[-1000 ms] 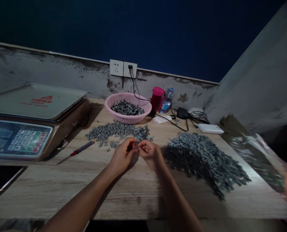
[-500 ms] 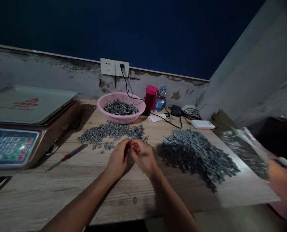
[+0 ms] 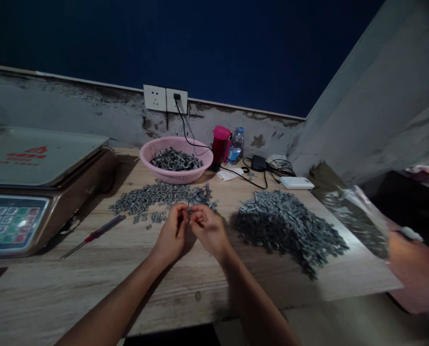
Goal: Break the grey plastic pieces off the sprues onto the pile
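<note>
My left hand and my right hand meet fingertip to fingertip over the table. Both are closed in a pinch on a small grey piece, mostly covered by the fingers, so its exact kind is hidden. Just beyond them lies a spread of small grey clip-like pieces, with some longer strips at its right end. To the right of my right hand is a large heap of grey strip-like pieces. Behind, a pink plastic basket holds more grey strips.
A weighing scale stands at the left, with a screwdriver beside it. Along the wall are a red lidded cup, a water bottle, black cables and an adapter, and a white power bank.
The view has turned slightly to the right. My fingertips have shifted a little apart, and the small grey piece shows more between them.
</note>
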A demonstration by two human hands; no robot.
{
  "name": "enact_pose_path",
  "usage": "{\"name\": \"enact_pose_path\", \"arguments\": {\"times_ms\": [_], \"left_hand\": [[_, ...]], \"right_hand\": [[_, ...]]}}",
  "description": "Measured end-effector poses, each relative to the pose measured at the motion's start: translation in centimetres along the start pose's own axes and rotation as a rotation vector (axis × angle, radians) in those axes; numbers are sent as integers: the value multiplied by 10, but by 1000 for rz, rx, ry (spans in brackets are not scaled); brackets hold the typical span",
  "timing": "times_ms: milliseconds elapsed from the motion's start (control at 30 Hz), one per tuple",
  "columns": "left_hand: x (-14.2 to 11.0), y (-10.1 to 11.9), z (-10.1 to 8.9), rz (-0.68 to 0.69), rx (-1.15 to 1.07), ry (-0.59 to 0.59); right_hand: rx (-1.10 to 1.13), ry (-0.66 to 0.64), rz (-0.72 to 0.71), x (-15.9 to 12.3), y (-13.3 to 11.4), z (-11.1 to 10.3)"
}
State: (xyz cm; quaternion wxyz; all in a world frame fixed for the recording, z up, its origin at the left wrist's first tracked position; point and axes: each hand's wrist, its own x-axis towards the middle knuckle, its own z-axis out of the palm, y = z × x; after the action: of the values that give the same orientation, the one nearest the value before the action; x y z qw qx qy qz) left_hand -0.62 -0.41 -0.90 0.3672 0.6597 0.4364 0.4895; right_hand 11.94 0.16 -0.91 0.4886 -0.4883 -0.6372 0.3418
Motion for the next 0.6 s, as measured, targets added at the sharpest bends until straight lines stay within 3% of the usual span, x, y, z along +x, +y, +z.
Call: {"name": "enact_pose_path", "arguments": {"times_ms": [200,333,500,600], "left_hand": [[3,1,-2,-50,-134,-65],[3,6,0,-99,-264,-80],[4,10,1,-159,-373,-81],[4,7,-1,-164,-326,-81]], "right_hand": [[263,-39,199,5,2,-6],[456,-135,301,7,-8,-13],[615,-221,382,8,-13,-20],[652,-228,394,8,-11,-20]]}}
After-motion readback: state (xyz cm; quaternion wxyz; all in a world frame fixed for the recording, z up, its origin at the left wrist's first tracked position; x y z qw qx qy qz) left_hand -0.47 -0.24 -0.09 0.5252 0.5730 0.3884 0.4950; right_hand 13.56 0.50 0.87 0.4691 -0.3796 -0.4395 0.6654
